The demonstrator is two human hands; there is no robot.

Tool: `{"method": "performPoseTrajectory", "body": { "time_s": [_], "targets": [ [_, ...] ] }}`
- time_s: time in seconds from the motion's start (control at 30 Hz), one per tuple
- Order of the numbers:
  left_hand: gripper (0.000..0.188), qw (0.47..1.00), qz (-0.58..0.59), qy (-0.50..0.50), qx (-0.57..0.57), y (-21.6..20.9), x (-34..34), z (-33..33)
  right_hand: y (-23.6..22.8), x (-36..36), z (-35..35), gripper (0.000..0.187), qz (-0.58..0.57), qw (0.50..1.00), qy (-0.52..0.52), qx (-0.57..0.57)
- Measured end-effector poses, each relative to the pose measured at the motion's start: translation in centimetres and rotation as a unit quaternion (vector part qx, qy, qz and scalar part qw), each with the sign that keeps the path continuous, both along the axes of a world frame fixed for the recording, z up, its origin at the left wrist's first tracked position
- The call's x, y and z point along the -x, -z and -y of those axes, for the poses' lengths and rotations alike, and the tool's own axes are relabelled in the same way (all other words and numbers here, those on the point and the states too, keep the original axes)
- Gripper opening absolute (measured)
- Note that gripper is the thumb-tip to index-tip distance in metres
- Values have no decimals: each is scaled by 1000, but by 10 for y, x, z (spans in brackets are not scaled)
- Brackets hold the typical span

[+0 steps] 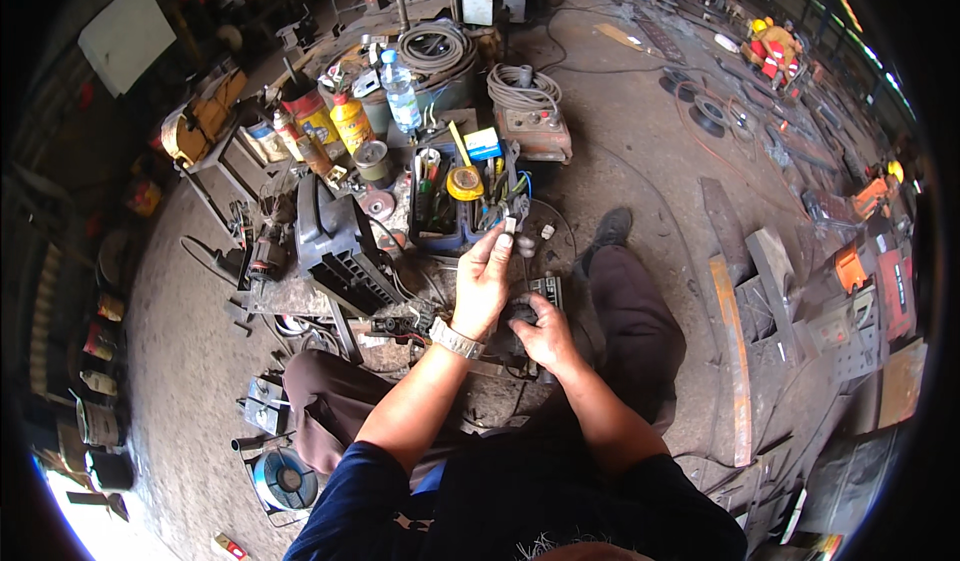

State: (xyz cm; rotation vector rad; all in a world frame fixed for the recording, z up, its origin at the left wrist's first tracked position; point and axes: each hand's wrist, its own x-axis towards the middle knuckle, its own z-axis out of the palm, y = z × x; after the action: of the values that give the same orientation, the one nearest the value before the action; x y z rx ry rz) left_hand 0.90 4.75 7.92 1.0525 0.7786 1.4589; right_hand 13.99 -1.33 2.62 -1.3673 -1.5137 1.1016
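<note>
My left hand [484,279], a metal-band watch on its wrist, pinches a small white block-shaped piece [510,226] at its fingertips. Lower and to the right, my right hand [548,336] is closed round a dark part [520,312], whose kind I cannot make out. Just beyond my left hand stands a blue tool tote [447,238] with pliers, a yellow tape measure [465,183] and a small blue-and-white box [483,144]. Another small white piece [547,232] lies right of my left fingertips. A grey machine housing [335,236] with a vented end sits to the left.
A red-grey control box [533,133] carries coiled cable. A water bottle [400,91] and a yellow bottle [351,123] stand behind the tote. Steel bars [733,361] lie on the right floor, a blue wire spool [285,480] at lower left. Other people [775,51] work far right.
</note>
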Motion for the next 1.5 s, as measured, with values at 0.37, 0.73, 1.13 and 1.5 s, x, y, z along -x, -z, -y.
{"method": "performPoseTrajectory", "body": {
  "time_s": [0.37, 0.73, 1.13, 1.5],
  "targets": [
    [32, 997, 10, 51, 53, 14, 1, 1, -13, -3, -20, 38, 10, 993, 57, -105],
    [40, 937, 298, 54, 175, 47, 35, -13, -28, -5, -28, 28, -216, 968, 70, -105],
    [44, 922, 333, 75, 185, 65, 29, -7, -4, 16, -19, 39, 38, 980, 15, -194],
    [40, 937, 302, 10, 176, 64, 22, -6, -20, 26, -19, 35, 93, 989, 54, -101]
  ]
}}
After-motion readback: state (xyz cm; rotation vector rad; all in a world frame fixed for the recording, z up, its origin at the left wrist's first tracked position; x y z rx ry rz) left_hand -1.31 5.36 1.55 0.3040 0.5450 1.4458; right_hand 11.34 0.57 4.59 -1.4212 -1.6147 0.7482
